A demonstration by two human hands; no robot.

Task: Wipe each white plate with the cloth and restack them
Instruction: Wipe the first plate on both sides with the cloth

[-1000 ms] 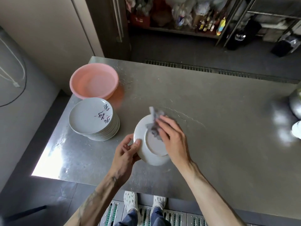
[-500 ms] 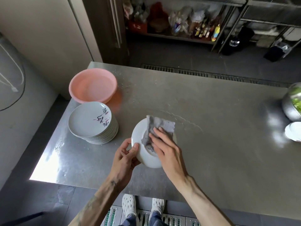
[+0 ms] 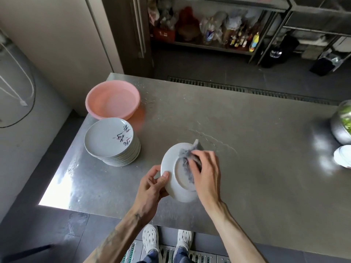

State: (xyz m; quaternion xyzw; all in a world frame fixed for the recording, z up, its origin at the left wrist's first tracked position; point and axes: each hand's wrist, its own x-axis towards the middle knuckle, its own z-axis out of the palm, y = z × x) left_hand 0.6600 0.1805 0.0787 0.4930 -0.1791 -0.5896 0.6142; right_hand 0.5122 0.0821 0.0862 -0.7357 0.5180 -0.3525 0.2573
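Two hands meet over a stainless steel table (image 3: 247, 149): our left hand (image 3: 152, 185) pinches the rim of a white plate (image 3: 171, 179), tilted underside-up above the table's near middle, while our right hand (image 3: 206, 173) grips a bunched grey cloth (image 3: 187, 158) against that underside. We see a stack of plates (image 3: 109, 141) to its left beside a pink basin (image 3: 113, 99), a metal bowl (image 3: 340, 128) at the right edge, and a floor grate (image 3: 247, 88) and cluttered shelves (image 3: 209, 35) beyond.

Steel table (image 3: 247, 149), dark floor (image 3: 199, 61), cluttered shelves (image 3: 209, 44)
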